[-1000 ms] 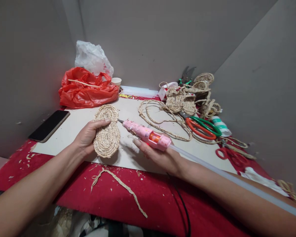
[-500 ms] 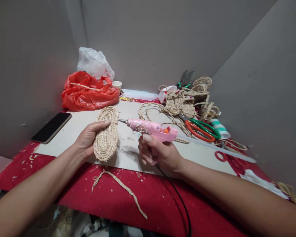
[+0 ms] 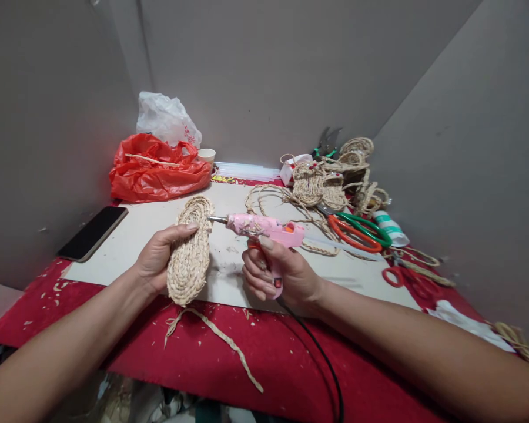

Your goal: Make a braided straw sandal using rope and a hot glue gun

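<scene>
My left hand (image 3: 161,255) grips a sole-shaped piece of coiled, braided straw (image 3: 189,258) by its left side, thumb on its face and the other fingers hidden behind. My right hand (image 3: 277,267) is wrapped round the handle of a pink glue gun (image 3: 264,229), which points left. Its metal nozzle is at the right edge of the straw sole; whether it touches I cannot tell. A clear glue stick (image 3: 344,248) juts from the gun's back, and a black cord (image 3: 317,346) runs down from the handle. Below the sole, a loose braided straw strand (image 3: 223,338) lies on the red cloth.
A white board (image 3: 114,255) lies on the red cloth. Left are a phone (image 3: 94,232) and a red plastic bag (image 3: 154,176). Right are green-and-orange-handled scissors (image 3: 357,232), red-handled scissors (image 3: 412,281), braided straw pieces (image 3: 308,185) and a tape roll (image 3: 391,228).
The straw sole's lower end has tilted toward me, and its face looks narrower. The glue gun has turned slightly and shifted a little left, its nozzle still at the sole's right edge.
</scene>
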A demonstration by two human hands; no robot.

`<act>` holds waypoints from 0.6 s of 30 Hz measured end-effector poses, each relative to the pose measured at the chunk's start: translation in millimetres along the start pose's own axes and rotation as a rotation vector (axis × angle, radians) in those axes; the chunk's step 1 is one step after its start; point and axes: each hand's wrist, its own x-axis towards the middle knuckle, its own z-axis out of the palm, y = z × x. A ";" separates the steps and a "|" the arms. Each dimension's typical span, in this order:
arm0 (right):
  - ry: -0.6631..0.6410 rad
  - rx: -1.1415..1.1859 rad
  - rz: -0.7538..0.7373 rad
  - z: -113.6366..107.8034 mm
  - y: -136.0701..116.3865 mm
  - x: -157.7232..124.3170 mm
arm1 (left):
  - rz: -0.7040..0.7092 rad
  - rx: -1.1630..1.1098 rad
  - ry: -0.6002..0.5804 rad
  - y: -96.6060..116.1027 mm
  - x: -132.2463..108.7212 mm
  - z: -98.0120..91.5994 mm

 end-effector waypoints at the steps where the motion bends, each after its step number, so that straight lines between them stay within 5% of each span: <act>1: -0.013 0.006 0.009 -0.3 -0.4 0.1 | 0.001 0.003 0.006 0.0 -0.2 -0.1; 18: -0.083 0.161 0.067 -4.2 8.8 3.0 | -0.041 -0.047 -0.044 -0.8 -2.4 -1.0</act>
